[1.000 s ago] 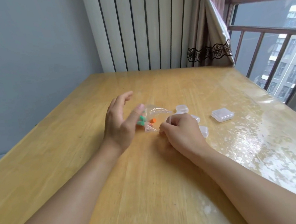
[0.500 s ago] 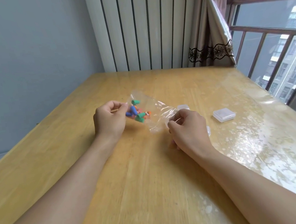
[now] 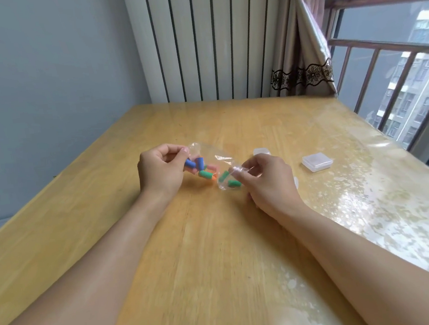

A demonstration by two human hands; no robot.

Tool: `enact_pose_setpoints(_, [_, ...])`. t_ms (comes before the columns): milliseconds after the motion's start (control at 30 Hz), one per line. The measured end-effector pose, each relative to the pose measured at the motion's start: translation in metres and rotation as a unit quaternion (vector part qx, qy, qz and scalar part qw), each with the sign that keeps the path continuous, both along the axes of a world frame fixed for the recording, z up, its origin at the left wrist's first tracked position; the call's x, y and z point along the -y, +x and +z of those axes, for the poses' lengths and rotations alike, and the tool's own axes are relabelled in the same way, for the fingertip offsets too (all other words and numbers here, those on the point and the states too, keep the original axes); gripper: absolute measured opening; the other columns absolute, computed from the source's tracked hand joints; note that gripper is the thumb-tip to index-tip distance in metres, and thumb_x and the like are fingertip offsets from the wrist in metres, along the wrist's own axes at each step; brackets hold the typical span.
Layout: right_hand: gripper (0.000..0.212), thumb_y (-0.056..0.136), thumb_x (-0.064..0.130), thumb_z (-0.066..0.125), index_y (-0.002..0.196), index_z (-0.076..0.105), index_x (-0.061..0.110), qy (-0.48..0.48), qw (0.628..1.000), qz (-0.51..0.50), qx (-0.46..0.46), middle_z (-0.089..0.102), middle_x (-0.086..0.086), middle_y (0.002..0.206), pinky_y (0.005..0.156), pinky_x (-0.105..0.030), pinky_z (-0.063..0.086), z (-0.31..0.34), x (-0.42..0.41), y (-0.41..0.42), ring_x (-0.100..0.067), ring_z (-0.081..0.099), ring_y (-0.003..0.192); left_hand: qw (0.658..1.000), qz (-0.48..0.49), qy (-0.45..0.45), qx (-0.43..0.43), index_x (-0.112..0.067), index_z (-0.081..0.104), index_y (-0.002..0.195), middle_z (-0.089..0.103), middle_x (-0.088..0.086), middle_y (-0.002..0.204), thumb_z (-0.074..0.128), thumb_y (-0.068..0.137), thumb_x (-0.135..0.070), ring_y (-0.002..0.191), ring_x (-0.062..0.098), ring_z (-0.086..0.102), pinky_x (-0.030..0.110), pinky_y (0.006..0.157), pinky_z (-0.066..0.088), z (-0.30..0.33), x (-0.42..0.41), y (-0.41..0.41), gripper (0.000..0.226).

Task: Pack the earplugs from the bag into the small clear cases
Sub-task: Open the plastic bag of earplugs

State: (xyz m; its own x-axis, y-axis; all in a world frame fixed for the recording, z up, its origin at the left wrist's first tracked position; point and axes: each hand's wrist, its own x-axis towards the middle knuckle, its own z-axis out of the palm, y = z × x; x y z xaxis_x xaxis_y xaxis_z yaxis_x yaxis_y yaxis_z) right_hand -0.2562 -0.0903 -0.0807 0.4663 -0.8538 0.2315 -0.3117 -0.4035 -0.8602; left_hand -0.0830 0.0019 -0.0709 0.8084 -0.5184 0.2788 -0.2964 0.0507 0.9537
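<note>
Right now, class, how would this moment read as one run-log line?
left hand: grip on clear plastic bag | right hand: grip on bag's other end | coloured foam earplugs: inside | small clear cases: on table

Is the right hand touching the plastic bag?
Touching. The head view shows the right hand pinching one end of the bag.
</note>
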Motion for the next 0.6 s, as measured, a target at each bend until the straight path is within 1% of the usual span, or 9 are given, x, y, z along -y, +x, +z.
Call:
enact_pose_setpoints(33, [0.023, 0.086, 0.034, 0.076, 0.090, 0.067, 0.013, -0.002, 1.000, 0.000, -0.003, 0.069, 0.005, 0.078, 0.055, -0.020, 0.041, 0.000, 0.001, 0.000, -0.009, 0.061, 0.062, 1.000, -0.002, -0.001, -0.017, -0.008, 0.072, 0.084, 0.078, 0.011, 0.075, 0.067, 0.091, -0.010, 0.066, 0.026, 0.076, 0.039, 0.077, 0.062, -0.001, 0.000, -0.002, 0.009])
enact_pose_setpoints(100, [0.021, 0.086, 0.029, 0.077, 0.091, 0.067, 0.012, -0.016, 1.000, 0.001, -0.027, 0.067, 0.004, 0.081, 0.055, -0.014, 0.040, -0.001, 0.001, 0.001, -0.009, 0.060, 0.071, 0.999, -0.009, 0.007, -0.044, -0.004, 0.071, 0.086, 0.077, 0.015, 0.080, 0.066, 0.093, -0.006, 0.066, 0.021, 0.077, 0.028, 0.066, 0.059, -0.002, 0.000, -0.005, 0.009])
enact_pose_setpoints(200, [0.022, 0.083, 0.023, 0.078, 0.099, 0.065, 0.015, -0.032, 0.998, 0.004, -0.051, 0.066, 0.002, 0.087, 0.055, -0.010, 0.037, -0.003, 0.002, 0.002, -0.013, 0.060, 0.079, 0.998, -0.016, 0.022, -0.057, -0.003, 0.071, 0.084, 0.074, 0.012, 0.073, 0.068, 0.092, -0.002, 0.051, 0.010, 0.070, 0.020, 0.056, 0.054, -0.005, -0.001, -0.002, 0.008])
enact_pose_setpoints(233, [0.023, 0.084, 0.022, 0.078, 0.100, 0.064, 0.016, -0.034, 0.998, 0.003, -0.050, 0.067, 0.002, 0.085, 0.056, -0.011, 0.038, -0.004, 0.003, 0.002, -0.013, 0.061, 0.078, 0.998, -0.017, 0.025, -0.055, -0.005, 0.072, 0.083, 0.072, 0.009, 0.069, 0.070, 0.090, -0.002, 0.047, 0.008, 0.066, 0.021, 0.055, 0.053, -0.006, -0.001, 0.002, 0.008])
enact_pose_setpoints(300, [0.019, 0.085, 0.021, 0.077, 0.097, 0.064, 0.016, -0.041, 0.998, 0.000, -0.043, 0.068, -0.001, 0.080, 0.060, -0.021, 0.045, -0.006, 0.005, 0.004, -0.016, 0.064, 0.073, 0.998, -0.028, 0.029, -0.040, -0.009, 0.073, 0.080, 0.072, 0.003, 0.065, 0.073, 0.088, -0.002, 0.046, 0.006, 0.063, 0.019, 0.056, 0.053, -0.005, -0.001, 0.007, 0.010])
enact_pose_setpoints(367, [0.009, 0.087, 0.016, 0.074, 0.090, 0.066, 0.013, -0.048, 0.998, 0.002, -0.031, 0.069, -0.003, 0.076, 0.062, -0.028, 0.049, -0.008, 0.006, 0.005, -0.019, 0.065, 0.065, 0.999, -0.046, 0.011, -0.021, -0.012, 0.075, 0.080, 0.074, -0.001, 0.066, 0.075, 0.086, -0.002, 0.055, 0.004, 0.066, 0.016, 0.059, 0.053, -0.004, -0.002, 0.012, 0.012])
enact_pose_setpoints(433, [0.004, 0.088, 0.012, 0.070, 0.084, 0.069, 0.013, -0.048, 0.999, 0.002, -0.025, 0.069, -0.005, 0.073, 0.057, -0.026, 0.047, -0.010, 0.009, 0.005, -0.019, 0.063, 0.059, 0.999, -0.046, 0.004, -0.006, -0.015, 0.077, 0.081, 0.075, -0.004, 0.069, 0.077, 0.084, -0.004, 0.062, 0.002, 0.066, 0.015, 0.065, 0.052, -0.005, -0.001, 0.019, 0.011])
enact_pose_setpoints(500, [0.006, 0.088, 0.010, 0.069, 0.082, 0.069, 0.012, -0.033, 0.999, -0.001, -0.024, 0.069, -0.007, 0.071, 0.053, -0.023, 0.041, -0.010, 0.012, 0.004, -0.018, 0.059, 0.054, 0.999, -0.042, 0.015, -0.001, -0.017, 0.077, 0.083, 0.075, -0.004, 0.071, 0.081, 0.081, -0.007, 0.060, -0.001, 0.062, 0.014, 0.066, 0.051, -0.007, -0.002, 0.023, 0.011])
enact_pose_setpoints(600, [0.005, 0.089, 0.010, 0.069, 0.084, 0.069, 0.012, -0.031, 0.999, 0.003, -0.026, 0.070, -0.008, 0.070, 0.054, -0.023, 0.041, -0.011, 0.013, 0.002, -0.017, 0.058, 0.052, 0.999, -0.042, 0.020, 0.002, -0.019, 0.077, 0.083, 0.075, -0.002, 0.079, 0.083, 0.078, -0.006, 0.065, -0.001, 0.065, 0.013, 0.070, 0.052, -0.011, -0.001, 0.024, 0.015])
